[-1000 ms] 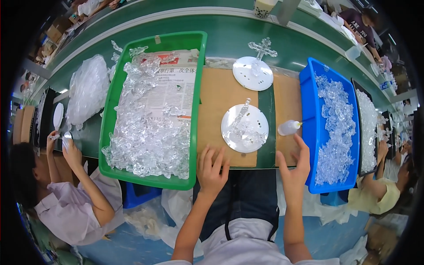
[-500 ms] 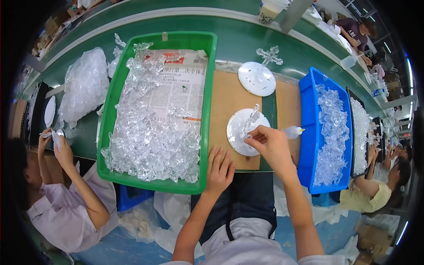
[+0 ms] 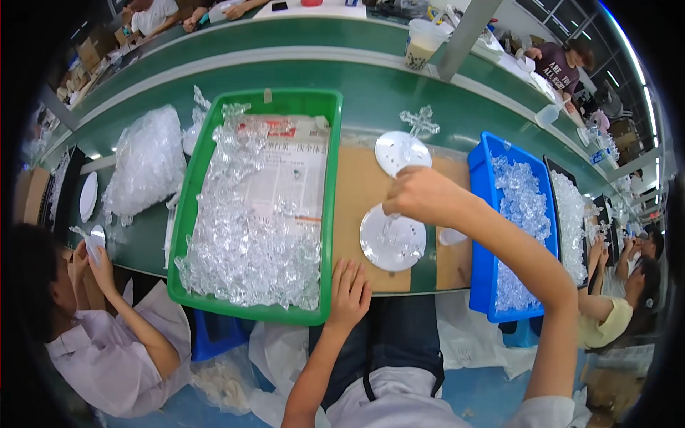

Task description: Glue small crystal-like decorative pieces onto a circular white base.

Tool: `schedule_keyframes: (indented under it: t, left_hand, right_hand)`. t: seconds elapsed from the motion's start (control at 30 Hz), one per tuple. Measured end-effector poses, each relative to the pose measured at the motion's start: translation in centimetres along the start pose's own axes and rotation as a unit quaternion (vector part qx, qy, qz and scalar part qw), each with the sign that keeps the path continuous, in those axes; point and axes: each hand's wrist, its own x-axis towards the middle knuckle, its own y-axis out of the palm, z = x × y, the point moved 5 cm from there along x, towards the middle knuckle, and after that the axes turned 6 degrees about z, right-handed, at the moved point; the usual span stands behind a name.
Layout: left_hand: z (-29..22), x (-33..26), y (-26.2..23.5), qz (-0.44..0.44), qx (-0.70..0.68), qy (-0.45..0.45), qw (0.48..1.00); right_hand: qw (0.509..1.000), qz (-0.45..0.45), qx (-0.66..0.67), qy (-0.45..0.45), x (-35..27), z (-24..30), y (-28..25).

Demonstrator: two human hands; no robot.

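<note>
My right hand (image 3: 421,194) is held over the far edge of a white round disc (image 3: 392,250), its fingers curled in. Whatever they grip is hidden behind the hand. A clear plastic piece lies on that disc, partly covered by the hand. Beyond it, a second white disc (image 3: 389,151) carries an upright clear cross-shaped ornament (image 3: 419,121). My left hand (image 3: 349,289) rests with fingers stretched out on the table edge, next to the near right corner of the green bin (image 3: 332,214). Clear plastic pieces (image 3: 250,264) fill much of that bin over a newspaper.
A blue bin (image 3: 482,235) of clear pieces stands at the right, with a small white bottle (image 3: 451,237) beside it. Brown board (image 3: 349,235) covers the middle of the green table. Plastic-wrapped pieces (image 3: 146,164) lie at left. A cup (image 3: 424,44) stands behind. Co-workers sit on both sides.
My right hand has moved away from me, from the near disc's clear piece to its far edge, forearm now slanting in from the right. My left hand stays at the bin corner. The view has shifted.
</note>
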Motion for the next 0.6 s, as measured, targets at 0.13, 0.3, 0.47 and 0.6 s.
schedule_keyframes:
  t: [0.13, 0.3, 0.47, 0.6]
  left_hand:
    - [0.4, -0.3, 0.0, -0.002, 0.003, -0.005, 1.0]
    - [0.6, -0.2, -0.7, 0.01, 0.029, -0.009, 0.999]
    - [0.0, 0.1, -0.6, 0.016, 0.033, 0.001, 0.999]
    - [-0.4, 0.5, -0.6, 0.023, 0.046, 0.001, 0.999]
  right_hand:
    - [0.981, 0.19, 0.047, 0.005, -0.4, -2.3, -1.9]
    - [0.95, -0.023, 0.111, 0.292, -3.8, -14.9, -12.2]
    - [0.898, -0.039, 0.147, 0.413, -8.9, -33.7, -5.3]
    - [0.835, 0.068, 0.185, 0.513, -9.5, -37.9, 8.8]
